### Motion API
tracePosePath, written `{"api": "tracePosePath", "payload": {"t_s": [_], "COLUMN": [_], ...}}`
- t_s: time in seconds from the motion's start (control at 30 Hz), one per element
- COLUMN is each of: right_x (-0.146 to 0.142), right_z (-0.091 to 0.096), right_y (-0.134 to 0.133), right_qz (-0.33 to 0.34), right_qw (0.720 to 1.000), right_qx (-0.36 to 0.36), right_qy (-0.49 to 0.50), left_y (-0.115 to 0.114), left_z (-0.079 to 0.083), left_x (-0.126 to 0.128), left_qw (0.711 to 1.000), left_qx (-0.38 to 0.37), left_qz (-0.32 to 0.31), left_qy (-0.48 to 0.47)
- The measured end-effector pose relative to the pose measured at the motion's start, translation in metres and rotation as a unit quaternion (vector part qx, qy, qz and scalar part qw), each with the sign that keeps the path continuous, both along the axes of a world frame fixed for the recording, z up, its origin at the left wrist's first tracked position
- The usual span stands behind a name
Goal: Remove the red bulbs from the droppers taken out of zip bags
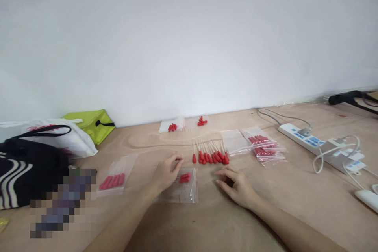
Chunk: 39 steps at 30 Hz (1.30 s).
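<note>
My left hand (pixel 166 173) rests on a clear zip bag (pixel 182 192) that has a few red-bulbed droppers (pixel 185 178) in it; its fingers pinch the bag's top edge. My right hand (pixel 236 187) lies on the wooden table to the right of the bag, fingers loosely curled, holding nothing. Just beyond both hands, a row of several loose droppers with red bulbs (pixel 212 154) is laid out on the table.
A filled bag of droppers (pixel 113 177) lies at left, a stack of filled bags (pixel 262 146) and an empty bag (pixel 234 140) at right. More bags (pixel 173 126) sit by the wall. A power strip (pixel 315 143) with cables is at far right; cloth bags (pixel 35 153) at left.
</note>
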State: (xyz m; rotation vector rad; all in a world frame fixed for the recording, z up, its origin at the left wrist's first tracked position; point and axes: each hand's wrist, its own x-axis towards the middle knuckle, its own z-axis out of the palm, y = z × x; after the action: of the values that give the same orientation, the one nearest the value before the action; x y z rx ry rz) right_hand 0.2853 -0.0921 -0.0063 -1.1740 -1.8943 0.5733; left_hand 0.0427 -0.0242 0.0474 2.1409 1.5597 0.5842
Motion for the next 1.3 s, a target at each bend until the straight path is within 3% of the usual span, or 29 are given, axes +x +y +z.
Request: {"api": "tracePosePath", "payload": {"t_s": [0.1, 0.27, 0.43, 0.77, 0.93, 1.17, 1.3], "right_x": [-0.016, -0.051, -0.061, -0.068, -0.06, -0.047, -0.045], "right_z": [0.007, 0.01, 0.008, 0.016, 0.016, 0.012, 0.014], "right_y": [0.004, 0.018, 0.023, 0.02, 0.016, 0.013, 0.008], "right_qz": [0.039, 0.041, -0.015, 0.014, -0.01, 0.083, 0.091], "right_qw": [0.999, 0.995, 0.994, 0.986, 0.991, 0.994, 0.993], "right_qx": [-0.014, -0.007, -0.014, -0.044, -0.046, -0.067, -0.071], "right_qy": [-0.025, -0.092, -0.105, -0.163, -0.128, -0.023, 0.017], "left_y": [-0.031, -0.05, -0.052, -0.056, -0.056, -0.056, -0.055], "left_z": [-0.015, -0.032, -0.031, -0.025, -0.022, -0.023, -0.027], "left_x": [-0.025, -0.032, -0.027, -0.023, -0.024, -0.025, -0.031], "left_qw": [0.992, 0.988, 0.989, 0.988, 0.988, 0.976, 0.975], "left_qx": [0.091, 0.08, 0.045, 0.007, 0.004, 0.024, 0.033], "left_qz": [-0.083, -0.114, -0.116, -0.139, -0.127, -0.167, -0.155], "left_qy": [0.021, 0.069, 0.082, 0.071, 0.088, 0.135, 0.156]}}
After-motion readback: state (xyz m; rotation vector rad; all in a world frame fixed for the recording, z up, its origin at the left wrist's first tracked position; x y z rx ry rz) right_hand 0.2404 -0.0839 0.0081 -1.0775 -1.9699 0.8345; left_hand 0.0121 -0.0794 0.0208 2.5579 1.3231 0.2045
